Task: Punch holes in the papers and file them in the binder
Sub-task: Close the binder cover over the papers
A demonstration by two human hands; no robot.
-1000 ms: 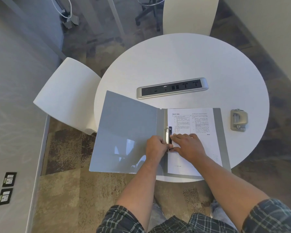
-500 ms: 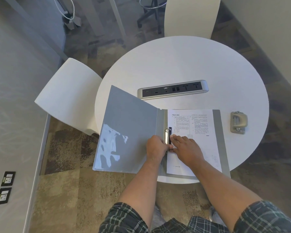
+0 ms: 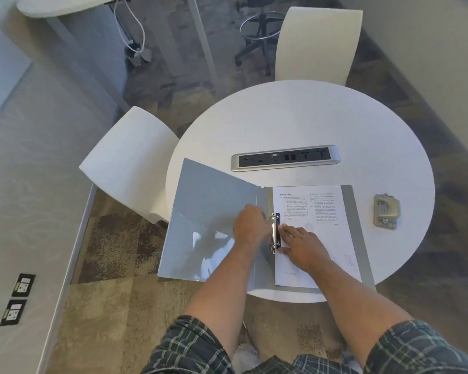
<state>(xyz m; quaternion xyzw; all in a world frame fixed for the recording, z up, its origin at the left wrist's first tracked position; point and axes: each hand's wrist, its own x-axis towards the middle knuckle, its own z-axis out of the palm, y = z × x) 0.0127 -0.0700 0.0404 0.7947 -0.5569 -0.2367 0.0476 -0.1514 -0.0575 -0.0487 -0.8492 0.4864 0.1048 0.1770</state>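
Observation:
A grey binder (image 3: 208, 201) lies open at the near edge of the round white table (image 3: 308, 117). Its left cover is tilted up off the table. A printed paper (image 3: 324, 236) sits in the right half, on the metal ring clip (image 3: 274, 233) at the spine. My left hand (image 3: 250, 225) is curled just left of the clip, fingers against it. My right hand (image 3: 303, 245) rests flat on the paper, fingertips at the rings. A beige hole punch (image 3: 386, 211) lies to the right of the binder, apart from both hands.
A silver socket strip (image 3: 284, 157) is set into the table behind the binder. White chairs stand at the left (image 3: 130, 155) and at the far side (image 3: 318, 44). The binder's left cover hangs past the table edge.
The binder's left cover has lifted off the table and tilted up. My left hand has shifted slightly left of the ring clip. The right hand stays on the paper.

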